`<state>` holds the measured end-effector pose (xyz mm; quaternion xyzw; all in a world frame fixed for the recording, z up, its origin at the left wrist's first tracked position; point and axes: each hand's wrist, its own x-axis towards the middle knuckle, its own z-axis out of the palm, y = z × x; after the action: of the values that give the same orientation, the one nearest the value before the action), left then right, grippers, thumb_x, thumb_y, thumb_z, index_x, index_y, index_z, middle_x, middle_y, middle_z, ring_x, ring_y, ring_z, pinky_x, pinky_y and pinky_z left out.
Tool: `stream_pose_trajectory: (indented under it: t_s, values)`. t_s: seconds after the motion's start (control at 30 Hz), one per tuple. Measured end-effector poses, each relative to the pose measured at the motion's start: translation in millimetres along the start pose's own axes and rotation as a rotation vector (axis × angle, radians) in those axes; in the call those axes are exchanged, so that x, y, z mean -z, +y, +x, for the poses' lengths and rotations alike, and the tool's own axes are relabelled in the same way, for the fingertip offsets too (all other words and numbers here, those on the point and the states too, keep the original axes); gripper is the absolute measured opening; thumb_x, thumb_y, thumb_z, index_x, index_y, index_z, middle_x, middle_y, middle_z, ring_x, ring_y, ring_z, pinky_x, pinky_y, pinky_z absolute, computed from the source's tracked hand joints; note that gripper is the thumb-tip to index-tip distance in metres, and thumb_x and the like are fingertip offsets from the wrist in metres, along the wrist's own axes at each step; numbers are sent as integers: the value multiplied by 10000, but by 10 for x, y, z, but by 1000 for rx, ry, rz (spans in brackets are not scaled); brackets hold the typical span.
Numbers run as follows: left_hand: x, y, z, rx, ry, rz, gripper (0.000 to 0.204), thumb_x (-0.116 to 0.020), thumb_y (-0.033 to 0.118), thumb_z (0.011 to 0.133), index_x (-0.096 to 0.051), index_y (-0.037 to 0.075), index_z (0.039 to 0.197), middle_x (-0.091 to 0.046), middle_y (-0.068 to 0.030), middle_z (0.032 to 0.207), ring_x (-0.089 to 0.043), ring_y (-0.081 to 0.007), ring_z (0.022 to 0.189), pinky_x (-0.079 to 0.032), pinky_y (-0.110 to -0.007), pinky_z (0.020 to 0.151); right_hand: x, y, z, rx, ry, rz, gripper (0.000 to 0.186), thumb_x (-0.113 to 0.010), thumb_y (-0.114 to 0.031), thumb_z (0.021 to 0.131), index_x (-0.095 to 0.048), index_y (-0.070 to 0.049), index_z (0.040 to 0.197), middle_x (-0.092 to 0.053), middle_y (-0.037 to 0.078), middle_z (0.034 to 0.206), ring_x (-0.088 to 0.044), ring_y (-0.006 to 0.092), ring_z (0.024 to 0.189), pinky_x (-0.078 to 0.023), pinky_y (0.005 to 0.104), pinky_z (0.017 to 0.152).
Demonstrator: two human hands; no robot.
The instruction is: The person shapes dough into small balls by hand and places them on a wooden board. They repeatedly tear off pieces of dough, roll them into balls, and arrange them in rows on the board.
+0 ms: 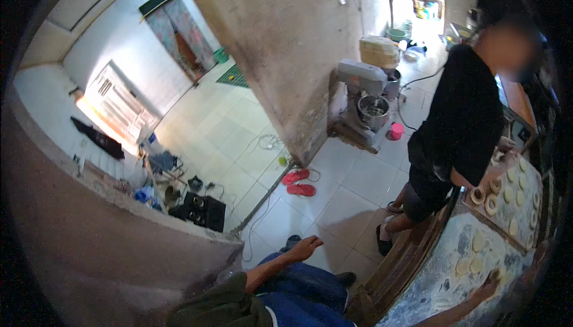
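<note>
My left hand (305,248) hangs over the tiled floor beside my blue apron, fingers loosely stretched, with nothing in it. On the right, my right hand (490,284) reaches over the floured table (427,270). It is low at the tabletop next to a pale dough piece; its fingers are too small and dark to tell whether they grip anything. Flat dough rounds (476,264) lie just left of it. Farther along, a board (496,226) carries several dough rounds and dough rings (491,204).
A person in black (456,118) stands at the table's far side, an arm over the board. Behind are a stand mixer (364,91) and a pink cup (396,131). Red slippers (300,189) and a thin cable lie on the floor. A low wall (149,237) stands at left.
</note>
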<state>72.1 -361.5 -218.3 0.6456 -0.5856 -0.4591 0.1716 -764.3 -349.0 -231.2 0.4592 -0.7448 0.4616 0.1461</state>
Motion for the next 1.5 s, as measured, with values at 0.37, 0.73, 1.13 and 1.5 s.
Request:
stream_pose_trajectory:
  t_s: [0.37,0.73,1.13,1.5]
  values:
    - [81,1715,619,-273,-261,-565,424,-621,294,1047,-562,4,1351,-674,-114,1250,-610,-197,1176,-490,-360,1017,-1286,-5213,-1684,-784,-600,1095,324,-775,-103,919,-664,9,1202,-714,127,1095,-689,225,1070,-598,332,859]
    - [2310,1258,1708,-287,140,-623,279,-618,231,1056,-662,-9,1191,-680,-82,1056,-640,-141,977,-528,-304,898,-2950,-7618,-1639,-439,-1060,783,284,-788,-90,912,-663,49,1126,-728,130,1058,-715,187,992,-600,325,874]
    - [3676,1143,3087,-426,67,-393,364,-526,58,1045,-574,31,1405,-603,-115,1077,-617,-230,993,-520,-349,906,-4600,-8599,-1133,-371,-1145,895,715,-792,-15,843,-377,-43,1424,-728,166,1009,-718,191,919,-593,326,789]
    - [3808,1953,5086,-250,-389,-836,667,-709,-32,877,-383,91,1445,-633,-129,1180,-658,-243,1126,-577,-396,939,-6255,-8222,400,-967,-1226,1469,438,-545,-328,1017,-502,-82,1377,-648,90,1121,-649,187,896,-548,335,804]
